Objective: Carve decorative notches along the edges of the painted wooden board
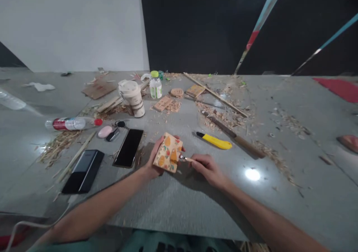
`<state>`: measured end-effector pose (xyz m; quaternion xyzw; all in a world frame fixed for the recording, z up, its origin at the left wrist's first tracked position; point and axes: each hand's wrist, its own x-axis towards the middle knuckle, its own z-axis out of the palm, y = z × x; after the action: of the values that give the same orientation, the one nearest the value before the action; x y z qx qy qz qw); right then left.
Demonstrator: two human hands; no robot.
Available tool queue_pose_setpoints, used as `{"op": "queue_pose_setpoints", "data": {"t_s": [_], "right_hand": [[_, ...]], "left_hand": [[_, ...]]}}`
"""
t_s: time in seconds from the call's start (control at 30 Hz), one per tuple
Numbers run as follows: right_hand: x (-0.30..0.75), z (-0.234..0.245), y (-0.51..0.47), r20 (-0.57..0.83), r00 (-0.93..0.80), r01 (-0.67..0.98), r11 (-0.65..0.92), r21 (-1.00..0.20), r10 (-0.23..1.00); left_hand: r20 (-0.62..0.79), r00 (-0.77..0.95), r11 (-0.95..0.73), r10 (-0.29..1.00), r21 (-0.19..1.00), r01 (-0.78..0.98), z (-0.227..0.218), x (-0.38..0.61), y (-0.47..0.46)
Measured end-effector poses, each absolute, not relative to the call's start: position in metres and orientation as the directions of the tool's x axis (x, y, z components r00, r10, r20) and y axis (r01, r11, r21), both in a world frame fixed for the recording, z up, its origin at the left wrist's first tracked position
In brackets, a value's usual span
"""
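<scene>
While the fingers of the right hand (207, 168) pinch closed around a small tool (188, 159), those of the left hand (154, 156) curl around a painted block (167, 153), over the table (156, 207). Small, soft pushes seem best, with the left fingers well clear of the tool's tip. A yellow knife (215, 140) lies nearby.

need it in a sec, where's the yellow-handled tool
In the head view, the yellow-handled tool lies on the table right of centre, just beyond the right hand and left of the long brown tool.
</scene>
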<state>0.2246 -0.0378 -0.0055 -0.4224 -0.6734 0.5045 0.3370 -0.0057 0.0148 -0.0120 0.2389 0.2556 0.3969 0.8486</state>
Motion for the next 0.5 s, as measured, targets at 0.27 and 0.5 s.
{"op": "queue_pose_setpoints", "data": {"t_s": [0.27,0.5], "right_hand": [[0.227,-0.019,-0.036,-0.034,-0.412,0.27,0.086,-0.959,0.911],[0.224,-0.014,-0.038,-0.051,-0.395,0.334,0.092,-0.938,0.917]], "left_hand": [[-0.252,0.625,0.653,0.738,0.501,-0.569,-0.02,-0.009,0.019],[-0.249,0.62,0.653,0.744,0.471,-0.593,-0.027,-0.008,0.018]]}}
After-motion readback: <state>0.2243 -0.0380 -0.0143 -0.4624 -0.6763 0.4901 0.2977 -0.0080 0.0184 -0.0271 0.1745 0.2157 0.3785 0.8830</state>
